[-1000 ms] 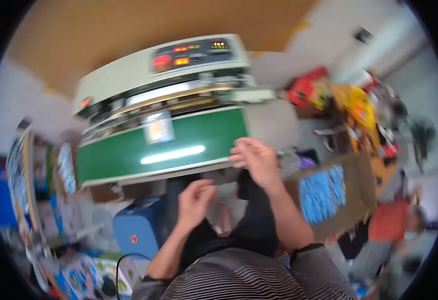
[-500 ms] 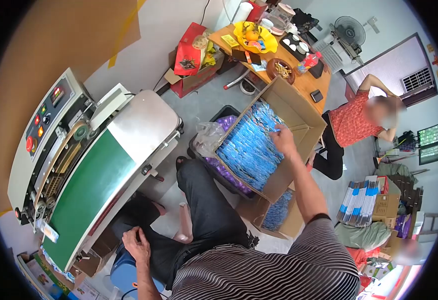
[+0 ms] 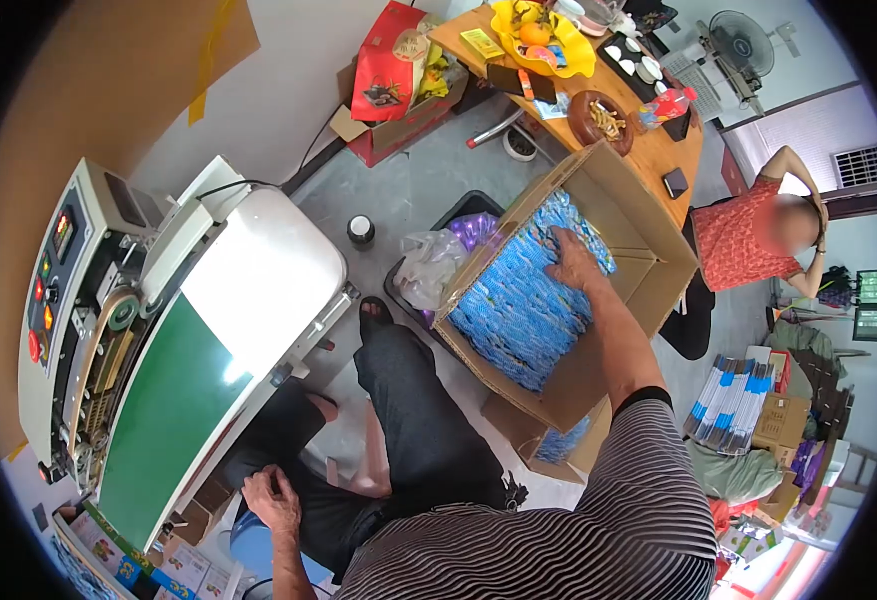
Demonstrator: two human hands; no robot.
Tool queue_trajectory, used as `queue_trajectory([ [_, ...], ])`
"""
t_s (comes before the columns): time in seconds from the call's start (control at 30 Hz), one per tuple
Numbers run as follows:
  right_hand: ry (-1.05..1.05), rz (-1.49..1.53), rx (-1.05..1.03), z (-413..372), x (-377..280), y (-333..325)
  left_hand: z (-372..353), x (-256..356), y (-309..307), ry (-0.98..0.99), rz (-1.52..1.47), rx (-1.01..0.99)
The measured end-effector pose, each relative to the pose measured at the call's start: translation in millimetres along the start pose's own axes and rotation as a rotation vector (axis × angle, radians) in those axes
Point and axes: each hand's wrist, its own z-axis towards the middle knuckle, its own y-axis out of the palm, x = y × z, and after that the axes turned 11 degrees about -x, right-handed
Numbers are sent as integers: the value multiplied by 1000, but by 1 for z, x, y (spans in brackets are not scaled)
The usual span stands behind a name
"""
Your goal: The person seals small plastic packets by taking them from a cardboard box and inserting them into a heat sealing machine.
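My right hand (image 3: 575, 262) lies on the blue packets (image 3: 523, 305) stacked in rows inside an open cardboard box (image 3: 648, 225). Its fingers are spread over the upper right part of the stack. Resting on my thigh at the lower left, my left hand (image 3: 273, 497) has loosely bent fingers and nothing visible in it. Under the box is a black crate (image 3: 398, 290) with purple packets (image 3: 472, 230) and a clear plastic bag (image 3: 428, 268).
A machine with a green belt (image 3: 173, 400) stands on the left. Behind the box is a wooden table (image 3: 658, 170) with fruit and a bottle. Another person (image 3: 753, 235) sits at the right, arms raised. A second box (image 3: 518, 425) is below the first.
My right hand has moved from above the stack's right edge down onto the packets, with its fingers spread. The view has shifted, and a dark jar on the floor now shows.
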Motion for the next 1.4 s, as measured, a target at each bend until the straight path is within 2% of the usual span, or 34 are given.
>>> queue_trajectory([
  [0.37, -43, -8, -29, 20, 3, 5, 14, 7, 8, -16, 35, -56],
  [0.47, -34, -148, 88, 22, 5, 16, 16, 7, 11, -14, 39, -47],
  [0.63, 32, -136, 151, 24, 13, 19, 16, 6, 11, -18, 60, -64],
  [0.73, 64, -236, 225, 29, 16, 21, 16, 7, 12, -24, 66, -76],
  [1.0, 179, -96, 272, 46, -2, 11, 14, 4, 13, -38, 80, -80],
  [1.17, 99, -182, 172, 60, 16, 24, 15, 5, 15, -44, 69, -75],
  [1.3, 131, -35, 163, 47, 7, 17, 14, 6, 12, -56, 65, -69],
  [1.4, 97, 32, 243, 35, 9, 14, 13, 8, 11, -56, 58, -60],
])
